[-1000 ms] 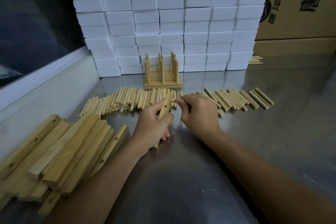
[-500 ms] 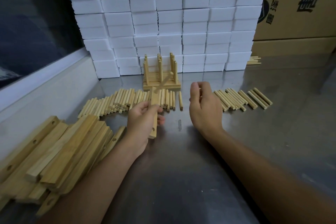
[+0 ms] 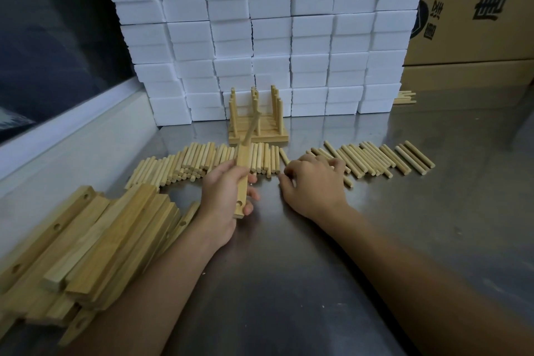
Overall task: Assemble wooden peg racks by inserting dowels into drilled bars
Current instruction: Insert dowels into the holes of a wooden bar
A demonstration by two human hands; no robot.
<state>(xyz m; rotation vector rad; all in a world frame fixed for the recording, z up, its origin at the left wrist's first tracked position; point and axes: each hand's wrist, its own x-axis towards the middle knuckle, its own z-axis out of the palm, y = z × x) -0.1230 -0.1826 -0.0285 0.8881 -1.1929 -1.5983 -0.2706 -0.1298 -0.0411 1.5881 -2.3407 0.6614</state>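
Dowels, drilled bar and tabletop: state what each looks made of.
The loose dowels look like pale, unfinished wood: matte, light tan, with cut round ends. The drilled bar held by the left hand looks like slightly yellower wood with faint lengthwise grain, seemingly unvarnished. The tabletop looks like brushed stainless steel: grey, with soft, blurred reflections of the white blocks.
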